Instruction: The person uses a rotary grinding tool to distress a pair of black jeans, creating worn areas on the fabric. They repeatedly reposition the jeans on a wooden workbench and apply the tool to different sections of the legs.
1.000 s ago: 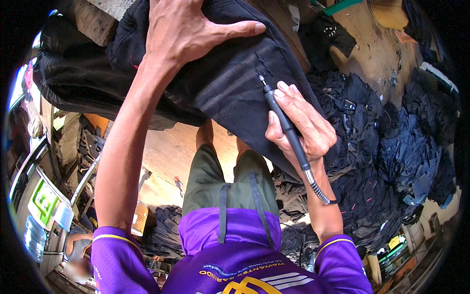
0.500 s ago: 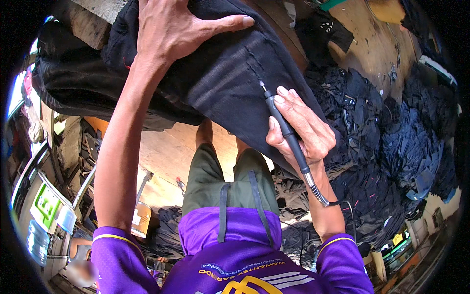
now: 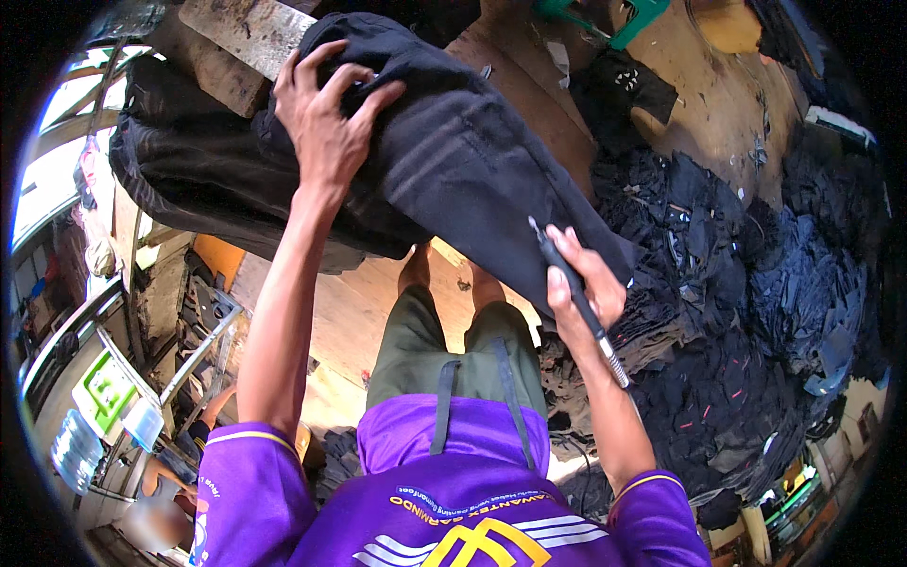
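Black denim trousers (image 3: 463, 161) lie stretched slantwise in front of me, one leg on top with its end towards the right. Near their upper end, my left hand (image 3: 326, 113) has its fingers curled into the cloth, gripping it. My right hand (image 3: 590, 288) holds a pen-shaped rotary grinder (image 3: 572, 283) with a black grip and a spring-covered cord end. Its thin tip points up and left, over the lower part of the leg; whether it touches the cloth I cannot tell. Faint worn lines cross the fabric between my hands.
A worn board (image 3: 250, 33) sticks out beyond the trousers. Heaps of dark garments (image 3: 699, 283) cover the right side. A green plastic stool (image 3: 638, 24) stands at the far right. On the left are a water jug (image 3: 76, 454) and another person (image 3: 165, 491).
My left hand has gone from spread flat to curled on the cloth. The trousers' upper end has come lower, baring more board. The grinder's tip has moved down and right, off the dark creased line.
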`<state>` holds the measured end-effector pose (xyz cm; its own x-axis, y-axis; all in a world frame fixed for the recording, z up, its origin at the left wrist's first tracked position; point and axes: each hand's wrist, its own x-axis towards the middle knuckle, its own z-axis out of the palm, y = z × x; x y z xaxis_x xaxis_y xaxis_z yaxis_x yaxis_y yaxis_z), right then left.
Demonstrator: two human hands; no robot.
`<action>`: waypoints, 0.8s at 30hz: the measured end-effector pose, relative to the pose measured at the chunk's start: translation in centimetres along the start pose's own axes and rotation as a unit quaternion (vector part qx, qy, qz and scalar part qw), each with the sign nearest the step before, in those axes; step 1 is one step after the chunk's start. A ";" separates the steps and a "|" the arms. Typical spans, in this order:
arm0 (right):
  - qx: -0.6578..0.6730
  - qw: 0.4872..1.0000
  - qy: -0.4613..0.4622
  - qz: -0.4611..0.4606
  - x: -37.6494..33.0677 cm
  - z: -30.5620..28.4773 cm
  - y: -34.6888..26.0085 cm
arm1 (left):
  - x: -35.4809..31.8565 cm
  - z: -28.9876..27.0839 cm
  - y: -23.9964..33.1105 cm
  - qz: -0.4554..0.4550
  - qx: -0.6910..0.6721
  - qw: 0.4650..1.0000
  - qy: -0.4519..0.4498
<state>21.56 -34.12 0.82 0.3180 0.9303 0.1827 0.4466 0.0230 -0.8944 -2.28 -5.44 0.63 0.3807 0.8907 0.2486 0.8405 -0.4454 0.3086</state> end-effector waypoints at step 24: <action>-0.083 0.976 -0.092 -0.180 1.9 1.7 0.3 | 6.9 3.4 -4.1 -0.003 -0.159 0.985 0.071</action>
<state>20.87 -31.67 0.16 -0.0327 0.9235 0.3822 0.6360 0.3142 -0.7048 -1.78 2.85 -2.07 0.2983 0.8819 0.3651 0.6707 -0.4658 0.5772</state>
